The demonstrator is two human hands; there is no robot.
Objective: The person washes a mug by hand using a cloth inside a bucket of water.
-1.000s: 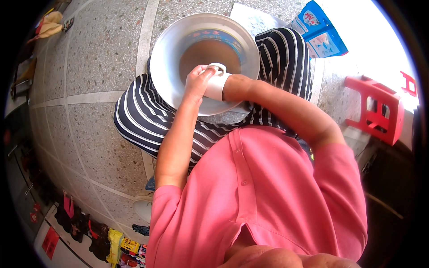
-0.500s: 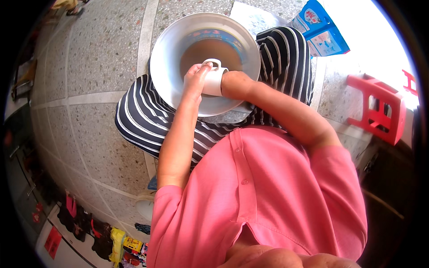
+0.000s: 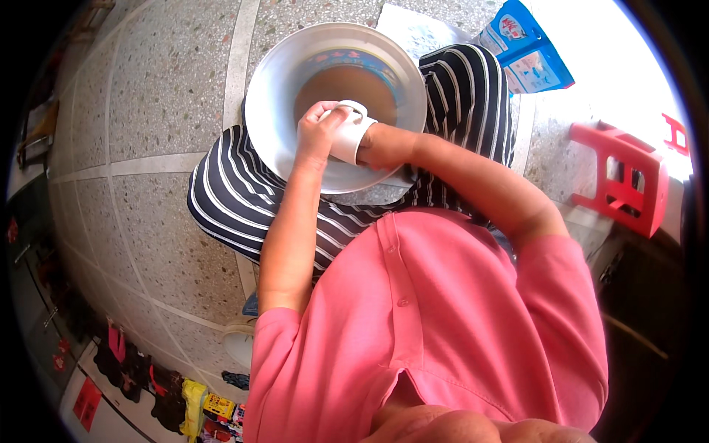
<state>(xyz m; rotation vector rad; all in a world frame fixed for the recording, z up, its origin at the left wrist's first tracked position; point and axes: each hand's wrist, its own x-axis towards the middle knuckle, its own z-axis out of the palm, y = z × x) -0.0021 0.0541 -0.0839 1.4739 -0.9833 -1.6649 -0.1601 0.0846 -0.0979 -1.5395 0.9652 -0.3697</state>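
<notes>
Over a wide pale basin (image 3: pixel 271 96) with brownish water (image 3: pixel 362 85) in it, I hold a white mug (image 3: pixel 350 137) on its side. My left hand (image 3: pixel 318 133) grips the mug near its handle, which points away from me. At the mug's right-hand opening is my right hand (image 3: pixel 388 146), its fingers reaching into the mouth. Those fingers are hidden by the mug, so what they hold, if anything, cannot be made out. The basin stands between my knees in striped trousers (image 3: pixel 465 103).
A blue pouch (image 3: pixel 532 55) stands at the far right, beside a white sheet (image 3: pixel 417 29) on the speckled floor (image 3: pixel 170 81). A red plastic stool (image 3: pixel 628 177) is to the right. Several colourful items (image 3: pixel 196 402) lie at the lower left.
The mug has tilted a little, its mouth turning more toward me. My right hand has shifted slightly left and nearer to me. The left hand keeps its grip.
</notes>
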